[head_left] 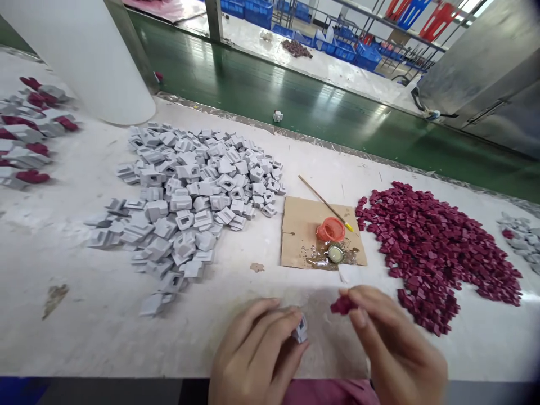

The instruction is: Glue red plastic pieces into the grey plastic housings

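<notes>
My left hand [257, 349] is closed around a small grey plastic part [300, 329], whose hollow end faces right between thumb and fingers. Pinched in the fingertips of my right hand [392, 343] is a small maroon plastic piece [342, 305], a short way right of the grey part and apart from it. Beyond the hands lies a sheet of cardboard [293, 236] bearing a small red cup [331, 229], a bottle cap [336, 253] and wet brown spots. A thin wooden stick [323, 199] with a yellow tip rests partly on the cardboard.
A heap of grey parts [198, 185] spreads on the left, a heap of maroon pieces [430, 242] on the right. Joined grey-and-maroon parts [37, 129] lie far left beside a white column [105, 62]. Behind the table runs a green conveyor belt [236, 79] with one grey piece [278, 116].
</notes>
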`<state>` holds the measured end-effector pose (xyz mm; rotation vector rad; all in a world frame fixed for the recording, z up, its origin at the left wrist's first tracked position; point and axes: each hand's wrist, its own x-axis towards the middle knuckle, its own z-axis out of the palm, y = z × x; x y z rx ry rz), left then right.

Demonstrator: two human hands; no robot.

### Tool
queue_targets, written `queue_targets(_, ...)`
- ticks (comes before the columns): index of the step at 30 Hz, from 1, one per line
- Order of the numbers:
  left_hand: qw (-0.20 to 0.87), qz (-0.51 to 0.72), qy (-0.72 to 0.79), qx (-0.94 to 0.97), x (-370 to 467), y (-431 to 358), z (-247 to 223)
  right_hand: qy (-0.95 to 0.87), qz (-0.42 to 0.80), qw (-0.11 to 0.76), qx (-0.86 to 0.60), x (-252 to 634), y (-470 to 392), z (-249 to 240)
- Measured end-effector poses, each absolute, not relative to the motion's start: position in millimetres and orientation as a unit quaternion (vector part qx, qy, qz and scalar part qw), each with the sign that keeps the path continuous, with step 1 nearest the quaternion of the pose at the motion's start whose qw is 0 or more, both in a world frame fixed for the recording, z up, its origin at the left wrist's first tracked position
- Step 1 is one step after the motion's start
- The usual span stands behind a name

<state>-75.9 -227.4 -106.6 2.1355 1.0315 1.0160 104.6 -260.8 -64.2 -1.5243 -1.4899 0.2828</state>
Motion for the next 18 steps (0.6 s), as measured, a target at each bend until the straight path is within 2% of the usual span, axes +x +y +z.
queue_targets(6, 0.295, 0.369, 0.402, 0.784, -73.4, -227.6, -104.2, -0.610, 0.190, 0.472, -0.608, 82.5, -277.1, -80.2)
queue_targets(18, 0.317, 0.353, 0.406, 0.781, -78.6, -229.7, -107.1, -0.688, 0.190, 0.434, -0.549, 81.1, -268.9, -84.9)
